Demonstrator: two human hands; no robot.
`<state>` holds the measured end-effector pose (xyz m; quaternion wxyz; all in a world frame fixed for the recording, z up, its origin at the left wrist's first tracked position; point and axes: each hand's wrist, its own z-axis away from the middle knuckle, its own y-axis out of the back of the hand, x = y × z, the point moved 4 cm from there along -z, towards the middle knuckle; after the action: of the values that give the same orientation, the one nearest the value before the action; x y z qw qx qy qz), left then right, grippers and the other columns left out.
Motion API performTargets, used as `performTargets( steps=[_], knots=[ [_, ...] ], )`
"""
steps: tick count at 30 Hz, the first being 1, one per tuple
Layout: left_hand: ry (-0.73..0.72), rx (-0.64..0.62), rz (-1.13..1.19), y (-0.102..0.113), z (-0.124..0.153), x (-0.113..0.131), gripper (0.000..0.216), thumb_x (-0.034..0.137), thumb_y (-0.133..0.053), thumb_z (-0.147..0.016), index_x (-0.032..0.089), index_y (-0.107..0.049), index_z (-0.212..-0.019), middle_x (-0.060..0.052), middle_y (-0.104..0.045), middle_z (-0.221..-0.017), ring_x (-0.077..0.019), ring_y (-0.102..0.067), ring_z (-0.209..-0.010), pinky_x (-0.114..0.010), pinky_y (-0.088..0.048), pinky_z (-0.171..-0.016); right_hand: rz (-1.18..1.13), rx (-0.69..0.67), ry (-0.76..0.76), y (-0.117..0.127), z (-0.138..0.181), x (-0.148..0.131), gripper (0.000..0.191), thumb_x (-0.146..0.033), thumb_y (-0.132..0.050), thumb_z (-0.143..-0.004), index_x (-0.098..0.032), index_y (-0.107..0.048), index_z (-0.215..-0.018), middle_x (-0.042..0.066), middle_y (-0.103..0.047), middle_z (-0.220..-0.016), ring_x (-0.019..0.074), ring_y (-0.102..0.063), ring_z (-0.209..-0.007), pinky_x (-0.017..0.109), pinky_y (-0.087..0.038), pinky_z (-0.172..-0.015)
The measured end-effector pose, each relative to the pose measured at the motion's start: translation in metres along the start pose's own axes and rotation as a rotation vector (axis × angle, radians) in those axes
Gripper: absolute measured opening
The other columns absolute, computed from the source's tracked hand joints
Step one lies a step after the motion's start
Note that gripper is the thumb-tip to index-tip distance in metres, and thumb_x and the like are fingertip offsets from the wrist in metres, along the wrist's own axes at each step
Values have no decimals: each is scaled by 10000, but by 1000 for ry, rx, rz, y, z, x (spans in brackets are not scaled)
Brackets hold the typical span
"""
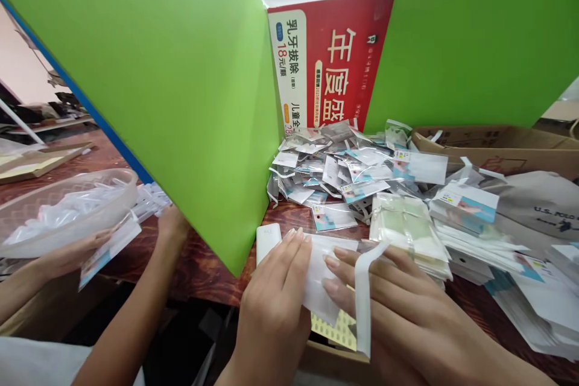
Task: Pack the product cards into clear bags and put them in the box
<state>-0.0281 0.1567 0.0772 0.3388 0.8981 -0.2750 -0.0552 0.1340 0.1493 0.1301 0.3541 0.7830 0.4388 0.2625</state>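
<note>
Between my two hands is a clear plastic packet [320, 280] with a white card in it. My left hand [274, 307] grips its left side, fingers stretched together over the top and thumb hidden. On the other side, the fingers of my right hand [407, 307] lie across the packet. A loose white strip [363, 301] curls up and hangs down in front of the right fingers. Under the packet a yellow sheet with rows of small marks [335, 333] shows over a cardboard edge. A white, rounded block [268, 240] lies just beyond my left hand.
Filled packets [335, 175] are heaped against green boards [190, 84]. Stacked cards [402, 223], more stacks [538, 301], a grey cap [538, 202] and a cardboard box [497, 145] stand right. Past the left board, another person's hands [97, 241] work beside a plastic basket [122, 184].
</note>
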Motion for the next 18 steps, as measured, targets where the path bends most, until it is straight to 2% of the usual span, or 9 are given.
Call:
performTargets(
  steps=[4, 7, 9, 10, 12, 14, 16, 18],
  knots=[
    [-39, 11, -20, 4, -3, 9, 454, -18, -417, -782, 50, -583, -1199, -209, -720, -1171, -295, -682, -1114, -442, -589, -919, -29, 60, -16, -12, 6, -4, 405, -143, -359, -930, -185, -597, -1255, 64, -702, -1191, 243, -656, -1109, 433, -453, -1005],
    [-111, 33, 10, 8, -4, 18, 429, -19, -423, -798, 36, -587, -1190, -220, -724, -1160, -303, -682, -1114, -426, -568, -950, -96, 83, -97, -15, 5, -6, 351, -192, -367, -982, -222, -594, -1248, 57, -719, -1156, 222, -639, -1143, 450, -272, -1160],
    [-104, 18, 160, 10, -6, 21, 419, 7, -439, -825, 41, -576, -1219, -219, -716, -1178, -300, -680, -1120, -406, -560, -963, -123, 128, -133, -7, 4, -7, 294, -193, -395, -994, -241, -608, -1191, 33, -745, -1071, 204, -684, -1041, 457, -137, -1211],
    [-56, -25, 297, 11, -7, 22, 414, 37, -452, -851, 57, -565, -1248, -205, -721, -1177, -288, -692, -1099, -381, -570, -945, -128, 129, -129, -2, 4, -8, 265, -170, -426, -982, -232, -607, -1165, 27, -748, -1035, 195, -695, -992, 445, -133, -1213],
    [104, -200, 677, 8, -10, 22, 410, 153, -485, -920, 118, -536, -1325, -153, -745, -1140, -254, -737, -990, -324, -610, -856, -128, 134, -124, 10, 3, -10, 260, -116, -493, -940, -206, -574, -1170, 35, -738, -989, 186, -687, -941, 394, -281, -1158],
    [257, -383, 1023, 8, -10, 24, 451, 330, -529, -952, 206, -514, -1385, -107, -745, -1158, -251, -754, -929, -315, -637, -783, -133, 152, -157, 21, 4, -11, 341, -82, -519, -913, -192, -518, -1235, 52, -713, -973, 190, -659, -931, 339, -448, -993],
    [348, -431, 1184, 13, -8, 24, 496, 433, -532, -951, 281, -492, -1421, -83, -677, -1299, -278, -714, -1062, -354, -621, -870, -158, 180, -226, 25, 5, -12, 354, -74, -511, -919, -189, -505, -1254, 57, -685, -926, 188, -639, -867, 316, -504, -841],
    [395, -389, 1194, 18, -4, 20, 476, 413, -514, -967, 322, -479, -1433, -57, -590, -1408, -285, -604, -1238, -385, -542, -1001, -203, 176, -274, 22, 6, -15, 317, -52, -493, -921, -187, -546, -1202, 43, -660, -871, 172, -616, -769, 318, -500, -772]
  ],
)
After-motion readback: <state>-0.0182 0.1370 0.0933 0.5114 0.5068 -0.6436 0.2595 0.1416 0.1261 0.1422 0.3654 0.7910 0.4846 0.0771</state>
